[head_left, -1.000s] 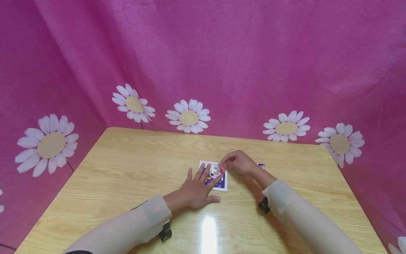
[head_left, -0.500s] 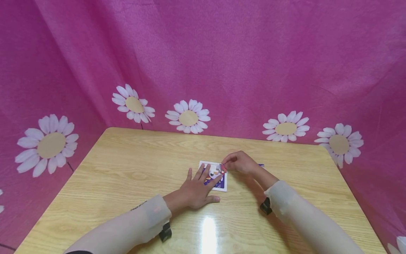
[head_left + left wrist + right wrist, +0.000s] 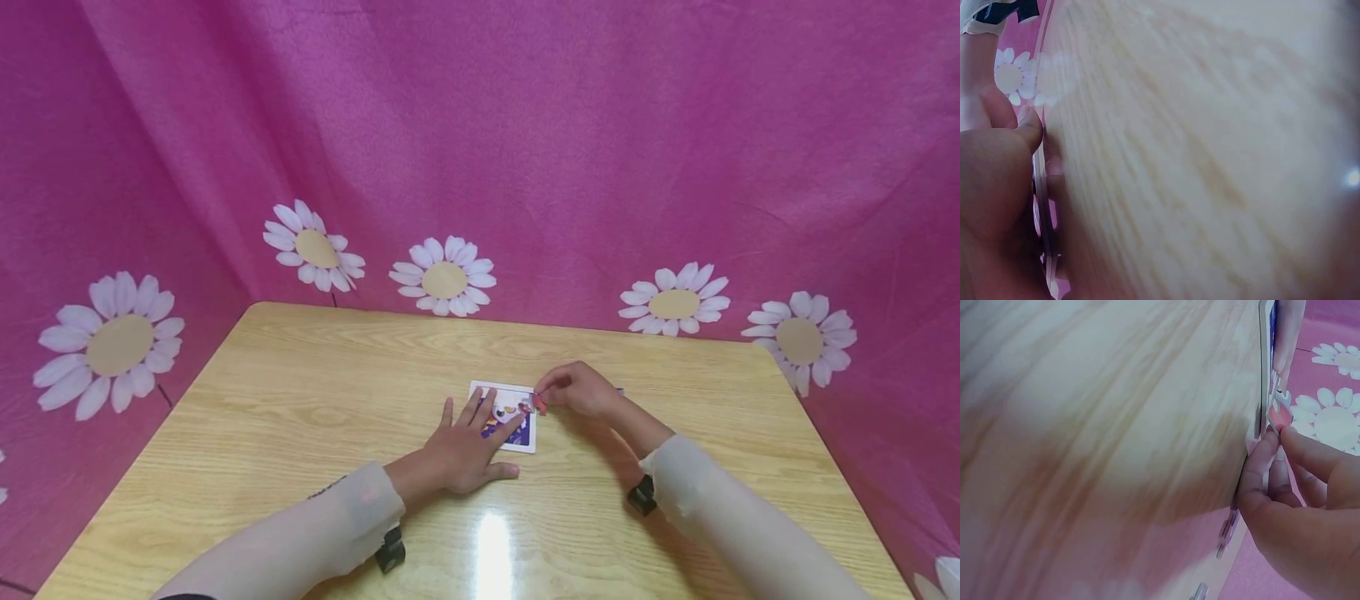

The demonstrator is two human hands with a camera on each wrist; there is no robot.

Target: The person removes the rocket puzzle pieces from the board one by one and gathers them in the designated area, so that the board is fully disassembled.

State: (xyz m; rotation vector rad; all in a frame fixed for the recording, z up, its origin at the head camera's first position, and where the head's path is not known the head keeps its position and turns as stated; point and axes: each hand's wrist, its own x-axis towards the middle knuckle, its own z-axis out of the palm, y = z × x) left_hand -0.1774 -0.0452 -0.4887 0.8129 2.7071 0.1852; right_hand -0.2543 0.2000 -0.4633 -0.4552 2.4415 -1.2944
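Note:
A small square puzzle board [image 3: 519, 448] with a white frame and a purple cartoon picture lies on the wooden table. My left hand [image 3: 467, 450] rests on it with fingers spread, covering its left part. At the board's right edge my right hand [image 3: 583, 390] pinches a red jigsaw piece [image 3: 539, 403] between thumb and fingertips. In the right wrist view the piece [image 3: 1281, 414] stands tilted at the board's frame, its pale edge showing. The left wrist view has the left hand [image 3: 994, 181] at its left side, its fingers mostly hidden.
Behind the right hand a purple piece [image 3: 620, 391] peeks out on the table [image 3: 337, 375]. More loose pieces [image 3: 1227, 532] lie beside the right hand in the right wrist view. A pink curtain [image 3: 525, 167] with white daisies encloses the table's back and sides.
My right hand has drawn back a little to the right and toward me, taking the red jigsaw piece from over the board to its right edge. The left hand stays put.

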